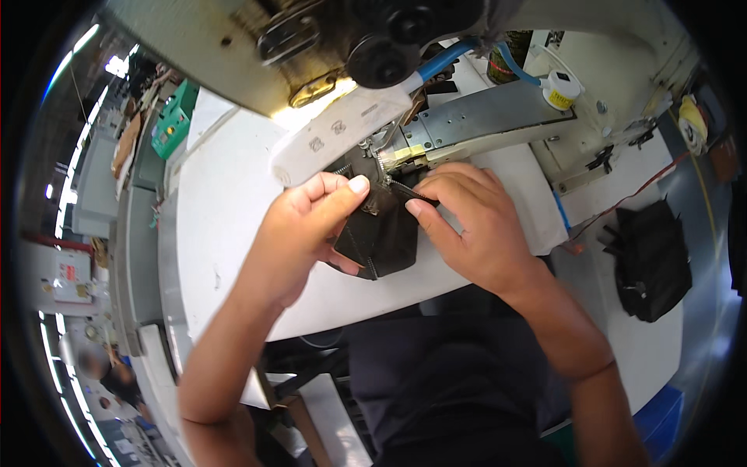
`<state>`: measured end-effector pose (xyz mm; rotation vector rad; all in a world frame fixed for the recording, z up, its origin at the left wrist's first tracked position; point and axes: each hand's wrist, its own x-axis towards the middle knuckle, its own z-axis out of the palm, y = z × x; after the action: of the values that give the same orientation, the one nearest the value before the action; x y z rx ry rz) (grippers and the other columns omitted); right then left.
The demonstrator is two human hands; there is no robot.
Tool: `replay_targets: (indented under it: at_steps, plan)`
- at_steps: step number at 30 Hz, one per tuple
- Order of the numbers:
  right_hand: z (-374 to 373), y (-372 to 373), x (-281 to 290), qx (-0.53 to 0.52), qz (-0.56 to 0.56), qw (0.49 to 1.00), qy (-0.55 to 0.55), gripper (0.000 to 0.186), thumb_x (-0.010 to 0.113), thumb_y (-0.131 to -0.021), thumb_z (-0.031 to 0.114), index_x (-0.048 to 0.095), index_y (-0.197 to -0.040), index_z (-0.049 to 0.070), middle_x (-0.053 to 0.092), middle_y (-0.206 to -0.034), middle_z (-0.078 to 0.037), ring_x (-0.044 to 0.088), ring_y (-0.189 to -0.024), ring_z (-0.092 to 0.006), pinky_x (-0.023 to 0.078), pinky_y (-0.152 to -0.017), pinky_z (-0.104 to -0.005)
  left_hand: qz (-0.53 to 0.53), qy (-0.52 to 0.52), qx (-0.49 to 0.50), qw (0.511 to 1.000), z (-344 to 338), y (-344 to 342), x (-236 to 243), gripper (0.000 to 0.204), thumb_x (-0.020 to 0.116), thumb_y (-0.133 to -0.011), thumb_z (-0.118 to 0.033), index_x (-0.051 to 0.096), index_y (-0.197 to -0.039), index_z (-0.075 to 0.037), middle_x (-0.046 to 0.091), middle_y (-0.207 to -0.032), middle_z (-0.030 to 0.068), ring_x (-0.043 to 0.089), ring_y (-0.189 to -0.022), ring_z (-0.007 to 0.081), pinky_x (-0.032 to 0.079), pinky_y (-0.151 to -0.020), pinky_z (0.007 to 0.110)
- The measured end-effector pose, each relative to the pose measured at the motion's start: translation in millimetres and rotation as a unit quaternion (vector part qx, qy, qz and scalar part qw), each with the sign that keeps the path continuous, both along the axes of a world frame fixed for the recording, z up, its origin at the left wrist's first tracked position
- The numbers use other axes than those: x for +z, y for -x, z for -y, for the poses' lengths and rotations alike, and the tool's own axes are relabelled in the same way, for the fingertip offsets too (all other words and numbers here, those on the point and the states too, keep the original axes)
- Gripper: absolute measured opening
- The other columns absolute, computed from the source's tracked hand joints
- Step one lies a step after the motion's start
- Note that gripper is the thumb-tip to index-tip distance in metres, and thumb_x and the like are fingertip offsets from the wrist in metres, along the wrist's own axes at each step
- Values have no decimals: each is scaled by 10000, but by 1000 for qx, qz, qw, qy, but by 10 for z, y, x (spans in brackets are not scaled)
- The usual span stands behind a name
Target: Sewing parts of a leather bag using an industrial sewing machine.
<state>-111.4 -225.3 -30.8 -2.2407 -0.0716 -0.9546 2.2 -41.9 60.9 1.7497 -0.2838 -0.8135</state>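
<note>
A black fabric piece (393, 243) with zipper-like toothed edges hangs at the front of a sewing machine's narrow metal bed (490, 121). My left hand (307, 222) is closed on its left side, the thumb on top near the stitching area and some fingers tucked under the cloth. From the right, my right hand (471, 222) pinches a narrow black strip of the same piece between thumb and fingers. Both hands are close to the needle area, which the white machine cover (338, 134) partly hides.
The machine head (210, 39) overhangs the white table (226, 233). A blue air hose (447, 61) runs above the bed. More black fabric (652, 261) lies at the right. A green box (174, 119) stands far left; people are in the left background.
</note>
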Motion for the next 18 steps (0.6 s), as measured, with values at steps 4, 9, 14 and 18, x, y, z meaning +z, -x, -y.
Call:
replay_targets:
  at_steps: [4, 9, 14, 18]
  plan:
    - [-72, -11, -90, 49, -41, 991, -118, 147, 702, -960, 151, 653, -993, 16, 686, -913, -134, 649, -879, -336, 508, -760, -423, -51, -16, -21, 998, 34, 6, -39, 256, 745, -974, -296, 606, -977, -80, 657, -850, 9, 672, -725, 102, 557, -570, 248]
    - [-40, -29, -146, 33, -64, 974, -213, 142, 694, -969, 152, 670, -1013, 19, 690, -926, -138, 653, -881, -319, 511, -758, -411, 152, 84, 16, 985, 119, 373, -242, 177, 721, -989, -144, 622, -1071, -22, 665, -990, 65, 661, -765, 104, 530, -615, 226]
    - [9, -6, -237, 66, -79, 968, -228, 171, 706, -963, 188, 699, -1044, 38, 712, -987, -125, 659, -910, -307, 519, -818, -387, 567, 26, -14, 823, -8, 544, -611, 473, 787, -855, -5, 643, -1305, -19, 639, -1190, 127, 632, -913, 172, 516, -721, 260]
    - [25, -38, -262, 56, -48, 979, -188, 172, 698, -960, 189, 701, -1054, 45, 721, -993, -101, 655, -959, -298, 466, -930, -405, 684, 1, 62, 726, 225, 541, -691, 478, 849, -807, -13, 675, -1252, -36, 650, -1222, 136, 654, -997, 264, 533, -862, 342]
